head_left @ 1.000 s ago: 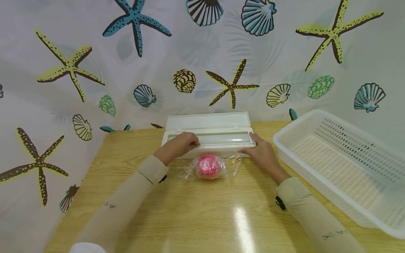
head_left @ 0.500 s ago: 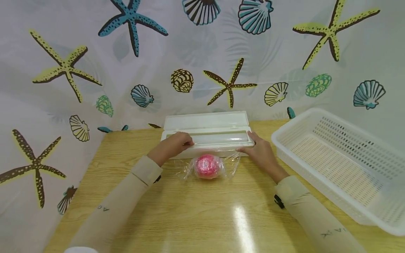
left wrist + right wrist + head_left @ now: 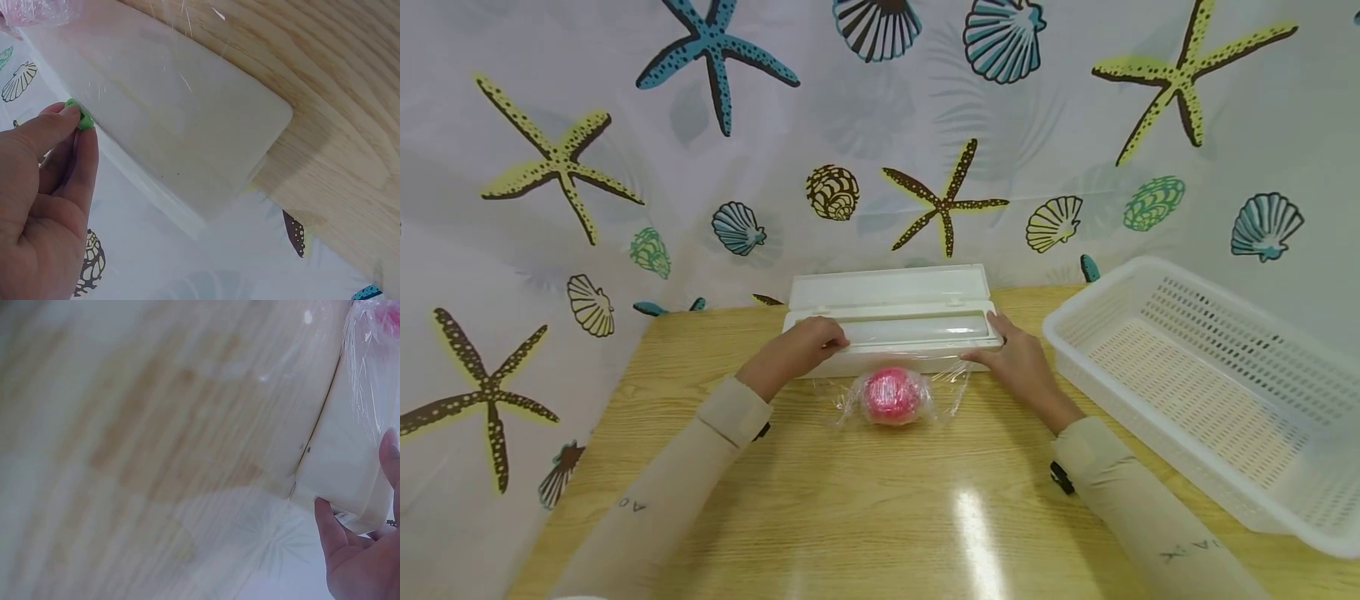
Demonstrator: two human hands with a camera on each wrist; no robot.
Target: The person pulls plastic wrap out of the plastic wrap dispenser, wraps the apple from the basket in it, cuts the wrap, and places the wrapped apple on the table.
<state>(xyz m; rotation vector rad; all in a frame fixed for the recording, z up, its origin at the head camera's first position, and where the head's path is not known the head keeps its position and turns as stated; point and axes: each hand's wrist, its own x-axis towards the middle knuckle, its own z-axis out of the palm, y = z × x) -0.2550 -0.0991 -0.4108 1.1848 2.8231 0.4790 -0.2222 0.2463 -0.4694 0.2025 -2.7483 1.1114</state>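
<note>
A long white cling film dispenser (image 3: pixel 895 287) lies across the back of the table with its lid raised. Inside it a pale film roll (image 3: pixel 917 329) shows. My left hand (image 3: pixel 793 354) is at the front rim, left of the middle; thumb and fingers pinch a small green slide cutter (image 3: pixel 86 120), seen in the left wrist view. At the right end, my right hand (image 3: pixel 1018 358) grips the dispenser's corner, thumb in front, fingers round the end. Before the dispenser sits a round pink object (image 3: pixel 891 396) wrapped in crinkled clear film (image 3: pixel 951 387); its exact kind is unclear.
To the right stands a white perforated plastic basket (image 3: pixel 1195 400), close to the right forearm. Behind the wooden table (image 3: pixel 865 517) hangs a cloth (image 3: pixel 865 108) printed with starfish and shells.
My left hand has slid leftward along the dispenser's front rim, still pinching the slide cutter. My right hand keeps its grip on the right end. The wrapped pink object stays put.
</note>
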